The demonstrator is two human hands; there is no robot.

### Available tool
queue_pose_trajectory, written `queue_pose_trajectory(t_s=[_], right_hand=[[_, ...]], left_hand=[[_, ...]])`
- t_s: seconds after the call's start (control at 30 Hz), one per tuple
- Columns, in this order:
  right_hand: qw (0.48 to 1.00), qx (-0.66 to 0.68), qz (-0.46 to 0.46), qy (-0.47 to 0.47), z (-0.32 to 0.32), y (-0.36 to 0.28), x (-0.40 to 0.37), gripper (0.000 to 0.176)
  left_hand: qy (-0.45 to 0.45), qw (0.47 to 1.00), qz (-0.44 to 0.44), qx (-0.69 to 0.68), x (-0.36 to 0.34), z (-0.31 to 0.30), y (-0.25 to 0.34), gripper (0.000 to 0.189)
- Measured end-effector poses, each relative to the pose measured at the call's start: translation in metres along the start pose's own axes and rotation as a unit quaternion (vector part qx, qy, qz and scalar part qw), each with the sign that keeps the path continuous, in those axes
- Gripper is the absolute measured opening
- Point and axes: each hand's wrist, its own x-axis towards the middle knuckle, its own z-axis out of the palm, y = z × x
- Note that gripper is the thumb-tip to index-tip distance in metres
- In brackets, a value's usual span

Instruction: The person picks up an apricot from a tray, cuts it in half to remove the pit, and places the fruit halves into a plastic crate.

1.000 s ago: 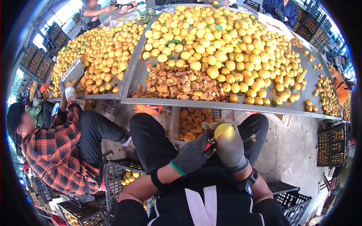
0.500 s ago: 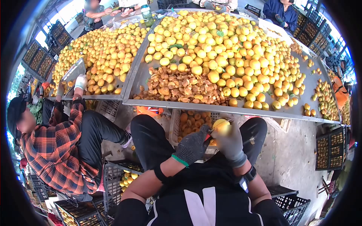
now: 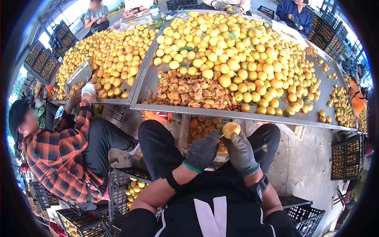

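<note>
My right hand [image 3: 241, 153], in a grey glove, is closed around a yellow-orange apricot [image 3: 231, 130] between thumb and fingers. My left hand [image 3: 202, 151], in a dark knit glove with a green cuff, grips a small red-handled knife [image 3: 219, 140]. Only a bit of its red handle and thin tip show, right against the apricot; how deep the tip goes is hidden. Both hands are above my lap, over a crate [image 3: 184, 132] of apricot halves. Pitted stones and scraps [image 3: 193, 91] lie heaped on the metal table [image 3: 189, 109] in front, beside a large pile of whole apricots [image 3: 237, 51].
The table's raised metal edge runs just beyond my knees. To my left sits a co-worker in a plaid shirt [image 3: 59, 158]. Black crates [image 3: 118, 193] stand at my left side, another crate [image 3: 306, 217] at my right. More people are across the table.
The apricot in my right hand has turned and now shows steadily, where it was blurred. Both hands stay close together. The plaid-shirted co-worker's hands have shifted slightly at the table edge.
</note>
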Motion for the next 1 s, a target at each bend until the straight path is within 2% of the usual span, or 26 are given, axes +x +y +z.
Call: queue_pose_trajectory(t_s=[0.07, 0.1, 0.17, 0.3, 0.37, 0.4, 0.47, 0.5, 0.57, 0.6, 0.67, 0.73, 0.77, 0.83, 0.87, 0.93, 1.0], right_hand=[[0.982, -0.183, -0.024, 0.031, -0.014, 0.005, 0.001, 0.043], [0.982, -0.183, -0.024, 0.031, -0.011, 0.004, 0.002, 0.043], [0.974, -0.202, -0.093, 0.043, -0.002, 0.002, 0.002, 0.039], [0.978, -0.186, -0.095, 0.028, 0.0, 0.0, -0.006, 0.034], [0.999, -0.046, -0.014, 0.007, 0.001, -0.005, -0.01, 0.032], [0.999, -0.046, -0.014, 0.007, -0.002, -0.006, -0.01, 0.032], [0.987, -0.161, 0.001, -0.007, -0.006, -0.01, -0.01, 0.033], [0.987, -0.16, 0.001, -0.007, -0.004, -0.007, -0.01, 0.033], [0.964, -0.245, -0.095, 0.028, 0.001, 0.002, -0.01, 0.032], [0.964, -0.246, -0.095, 0.029, -0.001, 0.001, -0.011, 0.032], [0.971, -0.237, -0.028, 0.031, -0.004, -0.002, -0.011, 0.033], [0.974, -0.223, 0.004, 0.028, -0.005, -0.004, -0.009, 0.034], [0.977, -0.21, 0.033, 0.024, -0.005, -0.006, -0.008, 0.034], [0.974, -0.224, -0.006, 0.03, 0.0, -0.002, -0.004, 0.034], [0.97, -0.237, -0.042, 0.035, 0.001, 0.0, -0.003, 0.033], [0.972, -0.219, -0.029, 0.074, -0.003, -0.004, -0.001, 0.035], [0.973, -0.2, -0.014, 0.113, -0.011, -0.009, 0.0, 0.038]], left_hand=[[-0.029, 0.999, -0.013, 0.005, 0.001, -0.004, 0.005, 0.038], [-0.026, 0.999, -0.017, 0.012, 0.002, -0.006, 0.009, 0.034], [-0.023, 0.999, -0.021, 0.02, 0.0, -0.008, 0.01, 0.031], [0.026, 0.999, 0.017, -0.009, -0.001, -0.009, 0.005, 0.028], [0.037, 0.999, 0.03, -0.017, -0.002, -0.01, 0.003, 0.027], [0.02, 0.999, 0.024, -0.013, -0.002, -0.008, 0.002, 0.027], [0.005, 1.0, 0.018, -0.006, -0.003, -0.007, -0.001, 0.026], [-0.004, 1.0, 0.02, -0.001, -0.004, -0.007, -0.002, 0.026], [-0.012, 1.0, 0.025, 0.003, -0.005, -0.007, -0.002, 0.026], [-0.015, 0.999, 0.035, 0.003, -0.007, -0.008, -0.002, 0.026], [-0.017, 0.999, 0.044, 0.005, -0.007, -0.01, -0.003, 0.026], [-0.068, 0.996, -0.013, -0.053, -0.008, -0.01, -0.003, 0.03], [-0.068, 0.996, -0.012, -0.054, -0.007, -0.012, -0.001, 0.03], [-0.125, 0.989, -0.066, -0.047, -0.005, -0.018, -0.001, 0.032], [-0.125, 0.989, -0.064, -0.049, -0.006, -0.018, -0.002, 0.032], [-0.068, 0.975, -0.12, -0.177, -0.009, -0.022, -0.002, 0.034], [-0.052, 0.963, -0.142, -0.225, -0.003, -0.043, -0.004, 0.037]])
